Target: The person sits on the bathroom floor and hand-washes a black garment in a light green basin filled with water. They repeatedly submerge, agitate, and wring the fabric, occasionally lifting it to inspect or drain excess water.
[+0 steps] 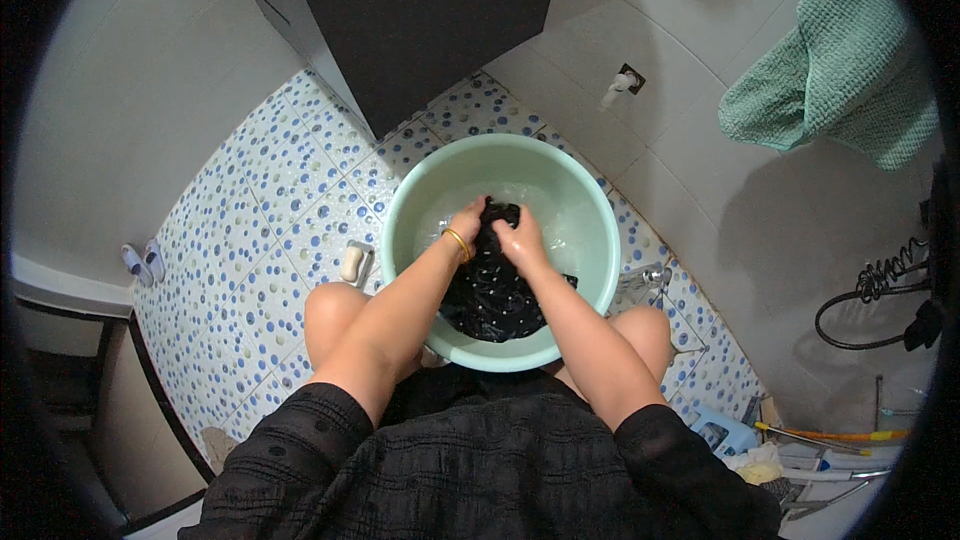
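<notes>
A large pale green basin (398,210) stands on the floor between my knees, with some water in it. Inside lies a wet black cloth with small white dots (490,290), bunched up toward the near side. My left hand (468,222), with a gold bangle at the wrist, grips the cloth's far end. Close beside it, my right hand (520,240) is closed on the same cloth, thumb on top. Folds of the fabric hide some of my fingertips.
A soap bar (351,263) rests in a dish left of the basin. To the right sits a clear plastic object (643,285). A dark cabinet (430,20) stands ahead, and a green towel (850,70) hangs at the right. Slippers (143,262) lie far left on the dotted tile floor (240,270).
</notes>
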Tool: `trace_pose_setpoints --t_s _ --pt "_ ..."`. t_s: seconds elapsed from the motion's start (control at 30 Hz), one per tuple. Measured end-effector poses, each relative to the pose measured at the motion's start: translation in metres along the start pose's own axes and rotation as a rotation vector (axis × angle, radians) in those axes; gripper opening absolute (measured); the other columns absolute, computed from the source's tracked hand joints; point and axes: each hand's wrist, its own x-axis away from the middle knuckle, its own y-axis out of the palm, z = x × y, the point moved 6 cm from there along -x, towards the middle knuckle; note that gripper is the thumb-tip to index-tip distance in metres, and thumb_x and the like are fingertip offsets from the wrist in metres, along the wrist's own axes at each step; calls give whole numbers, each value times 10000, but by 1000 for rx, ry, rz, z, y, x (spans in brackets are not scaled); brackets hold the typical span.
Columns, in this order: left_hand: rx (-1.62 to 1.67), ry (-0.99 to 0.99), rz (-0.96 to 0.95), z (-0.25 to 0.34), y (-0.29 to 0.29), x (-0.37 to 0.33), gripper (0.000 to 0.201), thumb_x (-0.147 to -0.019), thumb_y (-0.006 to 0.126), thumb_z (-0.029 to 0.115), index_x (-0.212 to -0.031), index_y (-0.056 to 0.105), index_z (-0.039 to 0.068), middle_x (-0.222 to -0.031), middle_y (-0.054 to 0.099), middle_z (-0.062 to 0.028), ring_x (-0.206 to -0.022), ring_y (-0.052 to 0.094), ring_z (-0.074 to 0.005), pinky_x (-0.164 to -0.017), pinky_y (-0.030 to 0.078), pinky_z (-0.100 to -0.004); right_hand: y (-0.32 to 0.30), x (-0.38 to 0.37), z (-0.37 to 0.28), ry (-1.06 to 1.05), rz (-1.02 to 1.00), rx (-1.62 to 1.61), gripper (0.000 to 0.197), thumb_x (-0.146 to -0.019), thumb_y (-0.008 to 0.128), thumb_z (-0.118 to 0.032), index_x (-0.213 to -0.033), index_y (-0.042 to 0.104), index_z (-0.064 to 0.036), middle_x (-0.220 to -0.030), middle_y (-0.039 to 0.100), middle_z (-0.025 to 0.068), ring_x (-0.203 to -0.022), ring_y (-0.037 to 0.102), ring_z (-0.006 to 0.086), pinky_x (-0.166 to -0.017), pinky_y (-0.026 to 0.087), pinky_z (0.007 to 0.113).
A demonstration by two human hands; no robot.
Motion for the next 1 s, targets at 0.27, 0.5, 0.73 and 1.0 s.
trace_pose_setpoints --t_s 0.27,0.5,0.73,1.0 --pt "-272 153 167 -4 25 24 361 -820 499 336 -994 571 28 -911 595 -108 -775 544 -198 -658 433 -324 -18 16 -55 -150 246 541 346 -846 441 -339 -850 526 -4 -853 521 213 -766 530 388 -669 433 451" --pt "-204 331 114 8 23 27 352 -852 469 349 -951 588 33 -859 613 -63 -717 551 -153 -610 442 -310 -18 39 -82 -293 189 513 349 -833 460 -341 -831 501 6 -804 549 241 -736 538 409 -644 429 466" --pt "-917 370 11 71 42 95 422 -690 682 405 -823 608 12 -757 593 -56 -637 531 -109 -622 435 -247 -72 37 -85 -312 215 136 343 -868 442 -342 -855 572 -25 -796 589 177 -793 569 292 -695 422 376" --pt "-291 210 -600 90 64 143 363 -713 673 177 -1004 548 0 -961 582 -115 -886 557 -177 -799 443 -298 -115 43 -105 -229 -50 -822 295 -861 490 -323 -892 549 -35 -840 548 46 -777 504 135 -720 417 271"
